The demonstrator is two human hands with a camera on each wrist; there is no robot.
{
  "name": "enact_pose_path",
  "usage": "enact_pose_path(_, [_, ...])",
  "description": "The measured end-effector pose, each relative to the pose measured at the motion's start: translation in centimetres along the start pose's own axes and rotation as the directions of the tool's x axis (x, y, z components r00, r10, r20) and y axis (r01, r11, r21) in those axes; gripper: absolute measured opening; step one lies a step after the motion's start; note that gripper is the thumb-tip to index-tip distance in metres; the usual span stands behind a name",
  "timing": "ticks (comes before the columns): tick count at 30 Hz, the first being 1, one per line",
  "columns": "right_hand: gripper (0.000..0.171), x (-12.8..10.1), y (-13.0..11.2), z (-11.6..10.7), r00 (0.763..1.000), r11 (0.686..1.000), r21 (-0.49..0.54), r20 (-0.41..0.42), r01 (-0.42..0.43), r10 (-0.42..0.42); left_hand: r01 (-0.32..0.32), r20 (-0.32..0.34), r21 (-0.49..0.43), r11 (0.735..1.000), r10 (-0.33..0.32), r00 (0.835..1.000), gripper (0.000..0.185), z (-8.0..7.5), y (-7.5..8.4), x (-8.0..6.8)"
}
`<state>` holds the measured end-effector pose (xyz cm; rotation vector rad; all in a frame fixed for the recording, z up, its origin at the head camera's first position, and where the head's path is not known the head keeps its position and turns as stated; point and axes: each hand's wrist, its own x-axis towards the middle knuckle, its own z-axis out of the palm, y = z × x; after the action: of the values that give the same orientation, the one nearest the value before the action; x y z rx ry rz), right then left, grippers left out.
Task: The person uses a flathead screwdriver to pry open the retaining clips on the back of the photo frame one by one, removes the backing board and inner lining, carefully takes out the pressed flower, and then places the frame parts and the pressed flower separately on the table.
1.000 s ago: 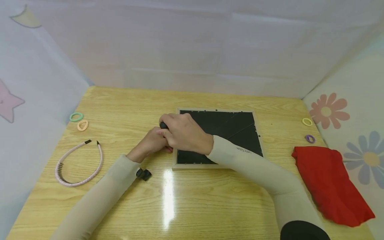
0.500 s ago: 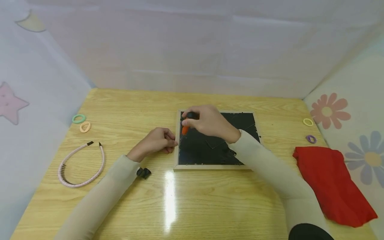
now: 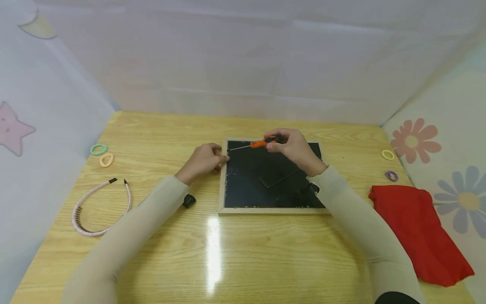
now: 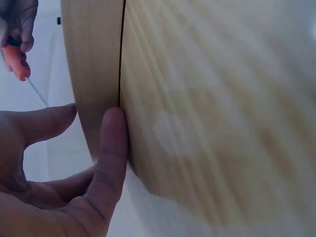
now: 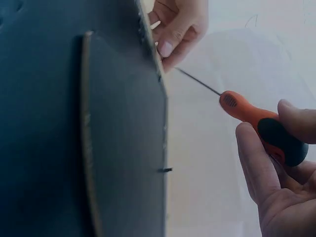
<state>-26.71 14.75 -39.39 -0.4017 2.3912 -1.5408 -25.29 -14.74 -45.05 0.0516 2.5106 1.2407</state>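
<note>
A picture frame (image 3: 222,185) lies face down on the table, its black back (image 3: 250,185) up and its stand flap (image 3: 279,175) slightly raised. My right hand (image 3: 294,150) pinches a small orange-and-black screwdriver (image 3: 262,143) over the frame's far edge, with the thin shaft pointing left at the far left corner. The right wrist view shows the screwdriver (image 5: 256,123) held in my fingertips (image 5: 256,163) beside the black back (image 5: 49,123). My left hand (image 3: 206,160) rests against the frame's left rim near that corner. In the left wrist view a straight finger (image 4: 113,148) lies along the wooden rim (image 4: 94,74).
A pink headband (image 3: 100,207), a green ring (image 3: 98,148) and an orange ring (image 3: 106,159) lie at the left. A small black piece (image 3: 188,201) sits by my left forearm. A red cloth (image 3: 417,230), a yellow ring (image 3: 388,154) and a purple ring (image 3: 391,175) lie at the right. Fabric walls enclose the table.
My right hand moved with the screwdriver from the frame's left edge to its far edge, and the tool now lies level. My left hand slid along the left rim to the far corner.
</note>
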Motion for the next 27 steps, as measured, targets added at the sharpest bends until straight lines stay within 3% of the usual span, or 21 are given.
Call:
enact_pose_path(6, [0.038, -0.1, 1.2, -0.2, 0.999, 0.999, -0.02, -0.015, -0.044, 0.044, -0.001, -0.022, 0.066, 0.998, 0.002, 1.0, 0.035, 0.4, 0.2, 0.4])
enact_pose_path(14, [0.039, -1.0, 1.9, 0.4, 0.996, 0.995, -0.044, 0.015, -0.089, 0.09, 0.0, -0.024, 0.122, 0.993, 0.003, 1.0, 0.048, 0.5, 0.1, -2.1])
enact_pose_path(20, [0.041, -1.5, 2.1, 1.2, 0.99, 0.991, 0.015, 0.057, -0.131, 0.13, 0.038, 0.049, -0.035, 0.999, -0.037, 0.998, 0.057, 0.7, -0.5, -3.4])
enact_pose_path(27, [0.041, -1.7, 2.4, 1.0, 0.982, 0.98, 0.096, 0.089, -0.175, 0.167, 0.084, 0.085, -0.209, 0.974, -0.067, 0.994, 0.051, 0.8, -1.0, -3.5])
